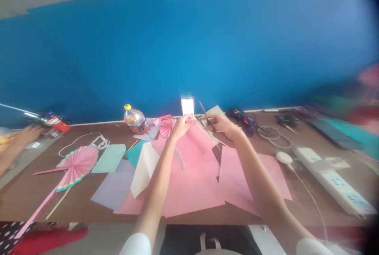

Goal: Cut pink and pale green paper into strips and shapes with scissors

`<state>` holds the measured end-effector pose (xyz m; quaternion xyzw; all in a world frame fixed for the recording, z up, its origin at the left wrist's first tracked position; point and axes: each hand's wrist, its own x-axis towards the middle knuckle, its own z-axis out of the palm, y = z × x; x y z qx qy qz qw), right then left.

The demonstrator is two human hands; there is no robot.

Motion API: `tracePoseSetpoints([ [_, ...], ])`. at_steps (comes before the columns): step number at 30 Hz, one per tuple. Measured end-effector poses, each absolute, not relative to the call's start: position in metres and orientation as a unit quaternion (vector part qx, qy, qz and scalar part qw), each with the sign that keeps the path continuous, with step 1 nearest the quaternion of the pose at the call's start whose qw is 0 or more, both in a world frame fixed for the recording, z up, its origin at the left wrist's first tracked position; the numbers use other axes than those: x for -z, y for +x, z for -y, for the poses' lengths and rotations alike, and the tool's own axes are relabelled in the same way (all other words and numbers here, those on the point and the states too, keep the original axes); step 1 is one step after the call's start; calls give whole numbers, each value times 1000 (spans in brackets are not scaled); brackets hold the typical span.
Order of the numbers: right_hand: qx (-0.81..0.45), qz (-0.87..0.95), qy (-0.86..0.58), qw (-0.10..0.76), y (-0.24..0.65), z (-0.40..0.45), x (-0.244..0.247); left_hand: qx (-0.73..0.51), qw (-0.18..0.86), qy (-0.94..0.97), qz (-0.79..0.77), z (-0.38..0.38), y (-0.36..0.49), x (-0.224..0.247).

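Observation:
Pink paper sheets (192, 192) spread over the brown table below my hands. My left hand (182, 125) is closed on the upper edge of a pink paper piece (199, 134), which hangs blurred between my hands. To its right, my right hand (221, 125) holds scissors (204, 109), their blades pointing up and to the left. A phone-like white screen (187, 106) stands just behind my left hand. Close to that hand on the left lies a small folded pink fan (167, 126).
A bottle with a yellow cap (136, 120) stands back left, near a large pleated fan (77, 164). On the right are a power strip (336, 182), cables and a white plug (283, 158). Another person's hand (29, 134) is at far left.

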<state>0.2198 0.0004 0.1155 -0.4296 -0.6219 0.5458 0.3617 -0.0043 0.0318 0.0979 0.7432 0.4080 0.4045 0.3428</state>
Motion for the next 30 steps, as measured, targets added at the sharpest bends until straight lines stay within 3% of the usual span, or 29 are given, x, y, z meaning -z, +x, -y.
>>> tracePoseSetpoints([
  [7, -581, 611, -426, 329, 223, 9, -129, -472, 330, 681, -452, -38, -20, -98],
  [18, -597, 609, -398, 338, 222, 12, -129, -468, 282, 687, -478, -41, -26, -97],
  [21, -605, 598, -387, 356, 218, 13, -130, -478, 218, 708, -472, -41, -23, -98],
  [25, -613, 565, -377, 404, 215, 16, -136, -475, 92, 778, -401, -30, -16, -113],
  [30, -596, 552, -358, 460, 216, 17, -141, -399, 171, 862, -262, -6, 4, -133],
])
